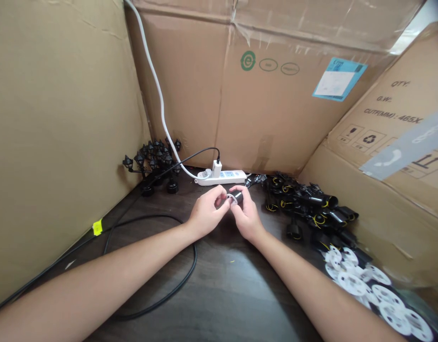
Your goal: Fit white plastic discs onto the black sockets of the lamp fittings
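In the middle of the table both hands meet around one small piece. My right hand [249, 217] is closed around a short black cylinder [237, 194], its finger over the top and thumb below. A white disc [233, 198] sits at the cylinder's left end, facing my left hand [209, 211]. The left fingers are bent and pinched together against that disc's edge; whether they grip the disc itself or something tiny on it, I cannot make out. Just behind the hands lies a white power strip [222, 177].
Black miniature lamp posts [156, 159] stand at the back left. Black lamp parts with yellow wires [311, 204] are heaped on the right, near loose white discs [373, 289]. A black cable [165, 297] loops across the left side. Cardboard walls [190, 85] enclose the table [226, 294].
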Tool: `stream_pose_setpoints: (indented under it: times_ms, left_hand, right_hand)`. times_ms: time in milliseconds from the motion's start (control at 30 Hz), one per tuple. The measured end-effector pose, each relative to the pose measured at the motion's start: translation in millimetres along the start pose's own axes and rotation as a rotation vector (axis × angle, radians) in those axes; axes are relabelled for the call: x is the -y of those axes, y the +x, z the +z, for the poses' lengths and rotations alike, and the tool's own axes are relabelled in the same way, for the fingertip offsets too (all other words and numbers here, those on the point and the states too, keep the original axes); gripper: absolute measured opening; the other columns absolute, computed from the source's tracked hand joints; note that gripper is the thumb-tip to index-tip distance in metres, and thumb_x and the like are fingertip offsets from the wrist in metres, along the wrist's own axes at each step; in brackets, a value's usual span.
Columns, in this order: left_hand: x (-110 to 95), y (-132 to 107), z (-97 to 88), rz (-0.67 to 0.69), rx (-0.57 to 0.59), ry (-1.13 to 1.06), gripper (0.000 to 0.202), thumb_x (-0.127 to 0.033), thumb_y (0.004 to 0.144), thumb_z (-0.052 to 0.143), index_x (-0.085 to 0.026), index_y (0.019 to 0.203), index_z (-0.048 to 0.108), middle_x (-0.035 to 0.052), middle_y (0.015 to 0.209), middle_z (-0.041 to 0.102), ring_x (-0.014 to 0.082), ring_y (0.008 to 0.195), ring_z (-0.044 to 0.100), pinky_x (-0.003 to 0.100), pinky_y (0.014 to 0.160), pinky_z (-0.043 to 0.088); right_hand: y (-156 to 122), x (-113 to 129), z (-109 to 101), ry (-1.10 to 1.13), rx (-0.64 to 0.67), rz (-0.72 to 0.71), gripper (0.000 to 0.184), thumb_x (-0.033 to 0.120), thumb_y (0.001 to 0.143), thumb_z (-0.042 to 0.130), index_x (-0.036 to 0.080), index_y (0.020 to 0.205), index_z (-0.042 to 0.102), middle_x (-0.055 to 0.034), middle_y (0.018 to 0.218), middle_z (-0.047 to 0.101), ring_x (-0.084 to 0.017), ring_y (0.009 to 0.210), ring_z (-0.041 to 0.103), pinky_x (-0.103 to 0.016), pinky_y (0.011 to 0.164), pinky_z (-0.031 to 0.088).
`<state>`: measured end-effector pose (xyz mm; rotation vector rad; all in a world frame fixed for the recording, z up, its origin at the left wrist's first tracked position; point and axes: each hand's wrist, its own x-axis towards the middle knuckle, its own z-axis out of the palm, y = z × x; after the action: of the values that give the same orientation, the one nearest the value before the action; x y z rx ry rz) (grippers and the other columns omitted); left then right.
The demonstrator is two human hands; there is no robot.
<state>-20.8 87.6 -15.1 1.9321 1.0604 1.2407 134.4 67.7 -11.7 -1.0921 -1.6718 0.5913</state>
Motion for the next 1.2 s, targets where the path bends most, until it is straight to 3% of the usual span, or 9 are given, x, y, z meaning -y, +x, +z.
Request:
stream_pose_setpoints:
  times_ms: [233,433,967,1200]
  left_hand:
    - [-3.3,-0.9,-1.3,0.037,-0.006,0.020,0.016,-0.024,0.087,0.058,-0.021,0.078,0.046,-0.0059,0.070,0.043,0.0112,0.064,0.039,0.024,0.061,0.032]
    - [-2.0,-1.4,-0.3,0.023,-0.015,0.000,0.009,-0.025,0.090,0.057,-0.022,0.090,0.048,-0.0049,0.076,0.047,0.0121,0.067,0.045,0.024,0.062,0.035]
    - [-8.9,-2.7,-2.5,0.151,-0.018,0.041,0.005,-0.018,0.091,0.055,-0.021,0.090,0.051,-0.0013,0.090,0.051,0.0112,0.066,0.046,0.027,0.062,0.037]
    - [-7.1,-3.1,-1.1,0.174,-0.012,0.045,0.007,-0.015,0.092,0.052,-0.021,0.093,0.051,-0.0002,0.094,0.051,0.0115,0.068,0.047,0.026,0.064,0.039]
  right_hand:
    - [-0.2,0.1,0.1,0.009,0.026,0.012,0.025,0.028,0.084,0.055,0.023,0.108,0.051,0.0031,0.076,0.059,-0.017,0.062,0.051,-0.028,0.061,0.042]
    - [0.4,-2.4,0.6,0.009,0.039,0.038,0.023,0.029,0.087,0.054,0.023,0.109,0.052,0.0016,0.079,0.062,-0.018,0.065,0.055,-0.029,0.064,0.044]
    - [1.4,-3.9,1.5,-0.002,0.045,0.031,0.024,0.025,0.082,0.052,0.023,0.106,0.053,-0.0002,0.086,0.063,-0.020,0.074,0.057,-0.031,0.070,0.045]
    - [0.5,-6.6,1.4,0.002,0.053,0.043,0.024,0.024,0.082,0.053,0.023,0.107,0.053,0.0017,0.081,0.061,-0.018,0.069,0.054,-0.030,0.068,0.043]
